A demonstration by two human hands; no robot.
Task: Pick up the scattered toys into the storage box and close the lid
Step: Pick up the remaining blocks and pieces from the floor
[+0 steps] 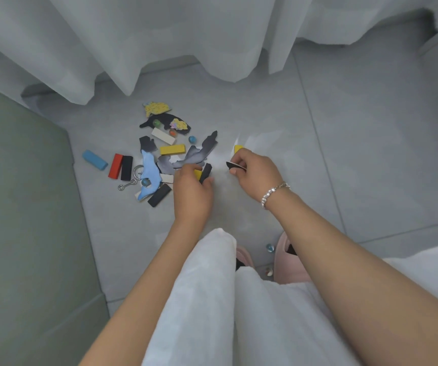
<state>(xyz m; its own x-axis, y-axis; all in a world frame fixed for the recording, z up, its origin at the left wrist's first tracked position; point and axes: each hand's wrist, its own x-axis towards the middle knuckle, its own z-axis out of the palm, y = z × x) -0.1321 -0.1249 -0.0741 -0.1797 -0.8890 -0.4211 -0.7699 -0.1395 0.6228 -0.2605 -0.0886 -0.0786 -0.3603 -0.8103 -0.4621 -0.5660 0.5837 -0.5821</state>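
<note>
Toys lie scattered on the grey tiled floor: a blue block (95, 159), a red block (115, 165), black blocks (126, 168), a yellow block (172, 149), a white block (163, 136), flat puzzle pieces (202, 151), marbles (192, 139) and a metal ring puzzle (130, 180). My left hand (192, 192) grips a black block (206, 172) together with a yellow one. My right hand (256, 173) pinches a flat black piece (235, 165), and a yellow block (237, 148) shows behind its fingers. No storage box is in view.
White curtains (186, 35) hang behind the toys. A green-grey furniture surface (14, 207) fills the left side. My white-clothed knees (212, 286) and pink slippers (291, 260) are below, with a marble (269, 247) between the slippers.
</note>
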